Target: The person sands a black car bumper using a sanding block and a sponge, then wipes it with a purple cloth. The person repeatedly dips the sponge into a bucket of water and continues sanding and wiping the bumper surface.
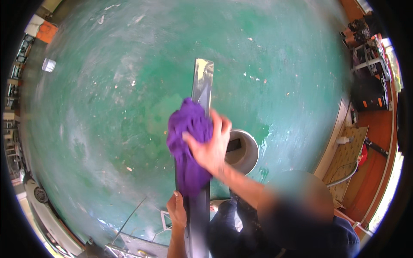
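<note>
A long, dark, glossy strip-like panel (202,84) runs away from me down the middle of the view. Draped over its middle is a bunched purple cloth (187,133). My right hand (215,144) grips this cloth against the panel, thumb on top and fingers around the right edge. Lower down, my left hand (177,210) is closed on the panel's left edge, with its thumb pointing up. The far end of the panel shows bare and shiny past the cloth.
A grey bucket (251,150) stands on the green floor (129,56), just right of the panel. A small white tub (49,65) is at far left. A low metal stand (165,219) lies near lower left; a car (45,210) is beyond. Clutter lines the right wall.
</note>
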### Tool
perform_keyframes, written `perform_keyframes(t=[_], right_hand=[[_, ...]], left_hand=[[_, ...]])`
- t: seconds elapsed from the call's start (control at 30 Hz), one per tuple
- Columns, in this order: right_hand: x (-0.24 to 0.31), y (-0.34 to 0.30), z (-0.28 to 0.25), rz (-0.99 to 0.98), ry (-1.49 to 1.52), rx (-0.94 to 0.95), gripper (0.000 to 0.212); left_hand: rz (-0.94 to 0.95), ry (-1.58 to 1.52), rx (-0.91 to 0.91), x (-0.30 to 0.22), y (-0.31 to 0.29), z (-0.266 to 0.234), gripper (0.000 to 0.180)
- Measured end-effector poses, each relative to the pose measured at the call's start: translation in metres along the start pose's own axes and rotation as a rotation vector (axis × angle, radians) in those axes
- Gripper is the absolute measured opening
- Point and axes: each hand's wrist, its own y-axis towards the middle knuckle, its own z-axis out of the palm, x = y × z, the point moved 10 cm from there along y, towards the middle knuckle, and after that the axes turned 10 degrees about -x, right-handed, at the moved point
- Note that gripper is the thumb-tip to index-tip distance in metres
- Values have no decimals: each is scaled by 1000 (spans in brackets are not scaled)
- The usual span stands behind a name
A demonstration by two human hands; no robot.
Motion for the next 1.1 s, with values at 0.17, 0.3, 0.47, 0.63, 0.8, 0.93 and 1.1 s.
perform_keyframes(t=[0.17,0.3,0.47,0.63,0.8,0.93,1.1], right_hand=[[22,140,41,14,88,-199,90],[7,202,60,241,266,-191,97],[-16,166,111,410,938,177,90],[-32,142,88,414,595,-89,68],[-14,158,29,107,115,-265,49],[4,138,-20,-21,299,-288,47],[-1,-6,-21,65,208,198,56]], left_hand=[[-8,-20,19,-12,-6,-9,52],[6,-65,29,-7,-2,-12,50],[-26,-88,40,3,2,-15,48],[-61,-143,44,-3,3,-9,49],[-71,-88,25,-12,7,-4,51],[-50,-31,35,-25,4,5,54],[-160,-143,-34,9,7,-8,49]])
